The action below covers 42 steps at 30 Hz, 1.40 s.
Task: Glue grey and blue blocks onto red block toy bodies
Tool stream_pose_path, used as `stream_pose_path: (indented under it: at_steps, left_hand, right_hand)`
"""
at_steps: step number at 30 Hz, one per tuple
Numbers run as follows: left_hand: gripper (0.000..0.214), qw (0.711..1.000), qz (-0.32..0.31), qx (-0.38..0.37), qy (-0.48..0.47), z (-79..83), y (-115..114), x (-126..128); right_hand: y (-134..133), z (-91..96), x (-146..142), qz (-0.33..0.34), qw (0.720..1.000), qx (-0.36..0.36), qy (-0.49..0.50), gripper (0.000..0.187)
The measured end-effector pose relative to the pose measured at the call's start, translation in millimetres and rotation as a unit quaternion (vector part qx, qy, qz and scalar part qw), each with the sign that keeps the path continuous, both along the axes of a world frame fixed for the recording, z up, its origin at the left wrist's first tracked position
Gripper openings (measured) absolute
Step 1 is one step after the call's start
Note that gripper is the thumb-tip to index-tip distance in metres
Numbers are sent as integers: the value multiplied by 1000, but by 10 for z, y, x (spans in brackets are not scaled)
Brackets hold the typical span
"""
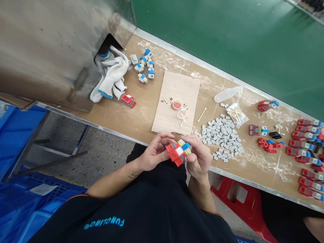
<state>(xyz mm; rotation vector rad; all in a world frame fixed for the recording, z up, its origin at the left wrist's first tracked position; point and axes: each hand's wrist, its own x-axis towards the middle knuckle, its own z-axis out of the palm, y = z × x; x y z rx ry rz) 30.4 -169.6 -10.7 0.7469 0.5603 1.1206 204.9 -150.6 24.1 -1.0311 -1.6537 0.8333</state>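
Close to my body, in front of the table edge, I hold a red, white and blue plastic toy piece (178, 152) with grey and yellow parts. The fingers of my left hand (154, 154) close on its red end. My right hand (201, 157) grips the blue and yellow end between thumb and fingers. Just beyond lies a cardboard sheet (162, 114) bearing a small cup of reddish liquid (177, 104) and a shallow lid (182, 115) with cotton swabs on it. A heap of small grey plastic pieces (222, 135) spreads to the right of my hands.
White gloves (113, 72), a red toy part (128, 100) and several grey-blue parts (143, 60) lie on the left. Rightward are a loose swab (201, 114), a bag of swabs (237, 114) and rows of red toys (303, 135). A metal box (63, 44) borders the left.
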Motion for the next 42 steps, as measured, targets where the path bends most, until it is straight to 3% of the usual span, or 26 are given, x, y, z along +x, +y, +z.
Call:
stream_pose_path:
  at_steps: [5,11,16,20,28,34,39,42]
  left_hand:
    - [47,968,94,183,142,-87,-5,-91]
    - [66,934,127,270,195,-54,14,-122]
    - [72,927,131,281,213,-16,27,-146]
    - [64,923,132,287,221,3,34,-157]
    - [52,922,152,289,207,13,80,-158]
    - [54,911,169,305,220,18,106,-193]
    - [58,890,190,338,239,18,115,-227]
    - [64,889,209,326,243,18,109,-218]
  right_hand:
    - [17,49,-26,44,999,-12,17,50]
    - [-13,59,-43,85,995,-28,41,48]
    - [-49,20,-54,67,996,-44,27,46]
    - [-55,-13,-76,60,997,-43,31,45]
    - [-88,-20,-53,60,997,-56,-10,63]
    - [-28,-10,-11,137,990,-34,8,57]
    - [-39,-35,56,176,981,-81,14,52]
    - [-50,-61,74,207,971,-90,82,51]
